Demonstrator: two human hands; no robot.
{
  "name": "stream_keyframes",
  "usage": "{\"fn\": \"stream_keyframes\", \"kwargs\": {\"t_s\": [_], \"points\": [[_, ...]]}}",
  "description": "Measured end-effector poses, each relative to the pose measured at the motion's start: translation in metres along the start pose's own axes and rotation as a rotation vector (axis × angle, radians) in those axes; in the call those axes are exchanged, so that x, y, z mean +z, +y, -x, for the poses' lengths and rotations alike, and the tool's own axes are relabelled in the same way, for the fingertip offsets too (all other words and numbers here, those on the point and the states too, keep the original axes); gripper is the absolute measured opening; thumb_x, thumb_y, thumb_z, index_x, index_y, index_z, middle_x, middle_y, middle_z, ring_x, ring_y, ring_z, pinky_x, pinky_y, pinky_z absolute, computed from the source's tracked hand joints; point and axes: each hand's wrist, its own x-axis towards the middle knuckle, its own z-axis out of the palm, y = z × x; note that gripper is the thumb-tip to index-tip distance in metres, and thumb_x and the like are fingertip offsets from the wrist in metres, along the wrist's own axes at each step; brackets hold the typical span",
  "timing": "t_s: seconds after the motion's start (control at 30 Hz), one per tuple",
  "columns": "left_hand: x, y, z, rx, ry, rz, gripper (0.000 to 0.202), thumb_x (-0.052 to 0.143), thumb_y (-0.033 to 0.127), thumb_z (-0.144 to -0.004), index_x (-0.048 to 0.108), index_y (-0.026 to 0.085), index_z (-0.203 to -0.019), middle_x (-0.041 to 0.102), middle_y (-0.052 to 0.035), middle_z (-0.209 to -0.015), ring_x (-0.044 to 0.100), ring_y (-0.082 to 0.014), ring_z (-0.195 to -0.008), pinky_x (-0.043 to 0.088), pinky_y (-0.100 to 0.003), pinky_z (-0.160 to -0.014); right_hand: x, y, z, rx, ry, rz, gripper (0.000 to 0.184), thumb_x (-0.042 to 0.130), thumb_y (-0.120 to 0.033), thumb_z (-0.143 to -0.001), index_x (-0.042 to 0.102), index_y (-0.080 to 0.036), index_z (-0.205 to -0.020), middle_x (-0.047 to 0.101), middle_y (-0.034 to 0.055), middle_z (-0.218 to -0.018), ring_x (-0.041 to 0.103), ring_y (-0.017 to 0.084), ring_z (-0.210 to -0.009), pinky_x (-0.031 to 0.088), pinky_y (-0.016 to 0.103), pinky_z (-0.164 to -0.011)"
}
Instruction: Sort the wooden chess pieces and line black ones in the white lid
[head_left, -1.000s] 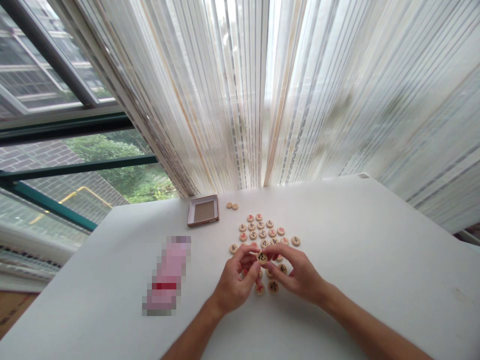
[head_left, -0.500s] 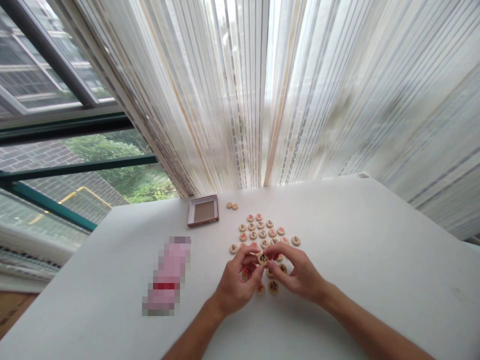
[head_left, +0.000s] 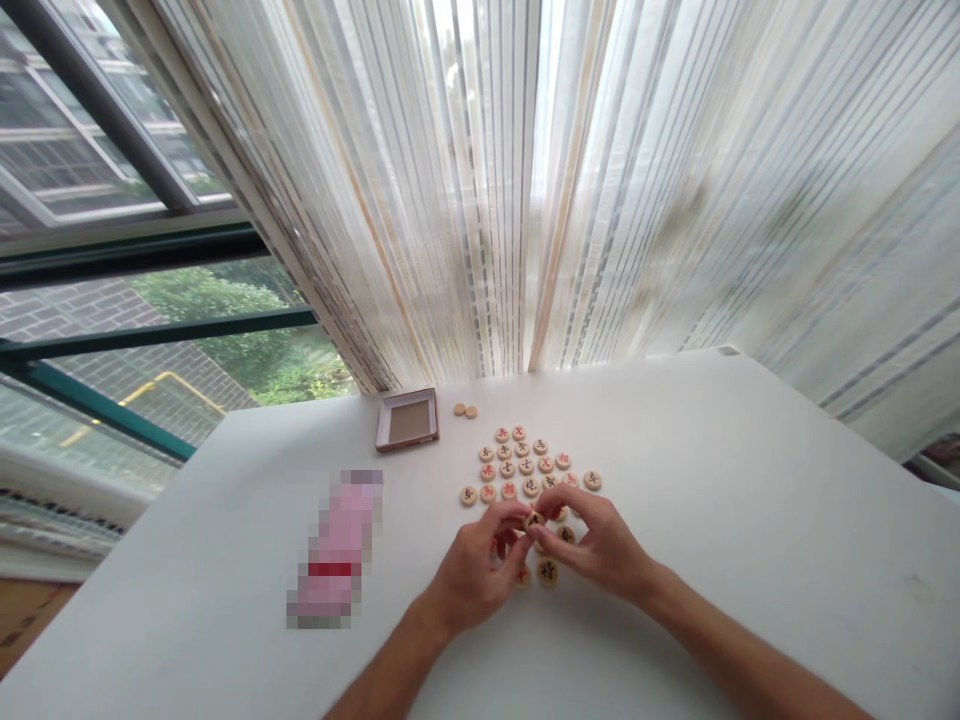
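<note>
Between the fingertips of both hands is a round wooden Chinese chess piece with a black character, held a little above the table. My left hand pinches it from the left side. From the right, the thumb and fingers of my right hand close on the same piece. Beyond the hands lie rows of face-up chess pieces with red or black characters. Nearer to me are a black-marked piece and a red-marked piece. My fingers partly cover several others.
A shallow open box sits at the back left of the white table. Beside it are two face-down pieces. At the left lies a pixelated pink item. A striped curtain hangs along the far edge, with an open window at left.
The held piece has shifted slightly right and down, and its character appears turned. The left fingers have moved a little to the right with it. The other pieces lie as before.
</note>
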Motion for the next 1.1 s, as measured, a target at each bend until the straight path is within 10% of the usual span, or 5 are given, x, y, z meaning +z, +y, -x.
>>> {"fn": "stream_keyframes", "kwargs": {"t_s": [1.1], "points": [[-0.0032, 0.0042, -0.0012, -0.115, 0.019, 0.206, 0.028, 0.055, 0.036, -0.1, 0.054, 0.017, -0.121, 0.071, -0.0075, -0.092, 0.066, -0.0149, -0.072, 0.055, -0.026, -0.069, 0.0008, -0.0035, -0.0001, -0.055, -0.027, -0.074, 0.021, 0.065, -0.018, -0.09, 0.063, -0.022, -0.11, 0.071, 0.0035, -0.092, 0.067, 0.016, -0.08, 0.057, 0.028, -0.075]]}}
